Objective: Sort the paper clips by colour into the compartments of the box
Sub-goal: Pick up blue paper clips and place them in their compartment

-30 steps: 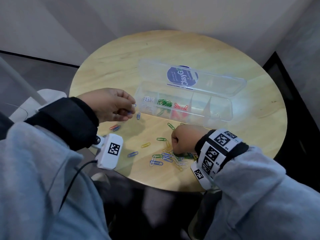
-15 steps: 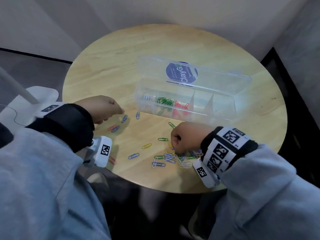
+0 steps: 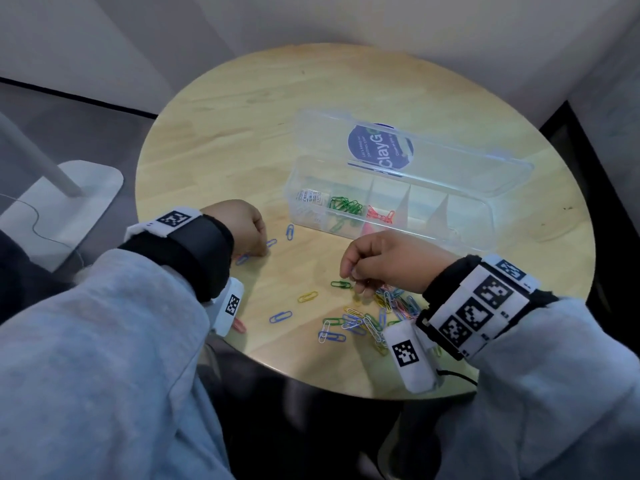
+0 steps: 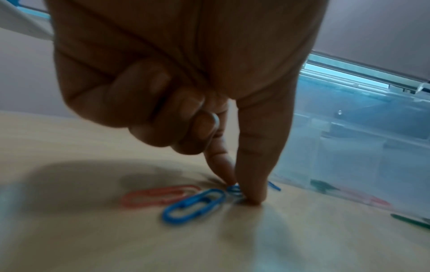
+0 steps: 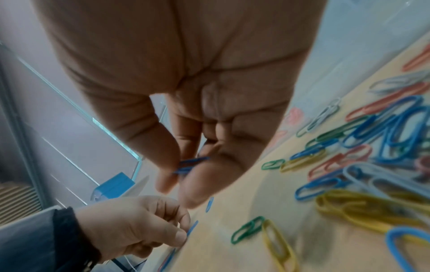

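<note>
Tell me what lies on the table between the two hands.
In the head view, bare wood lies between the left hand and the right hand; one blue clip lies toward the box.

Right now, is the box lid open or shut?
Open. The lid is folded back behind the box, and the compartments with white, green and red clips lie uncovered.

Left hand (image 4: 186, 73) pinching a blue paper clip (image 4: 234, 189) on the table (image 4: 232, 248), box (image 4: 360, 138) beside
</note>
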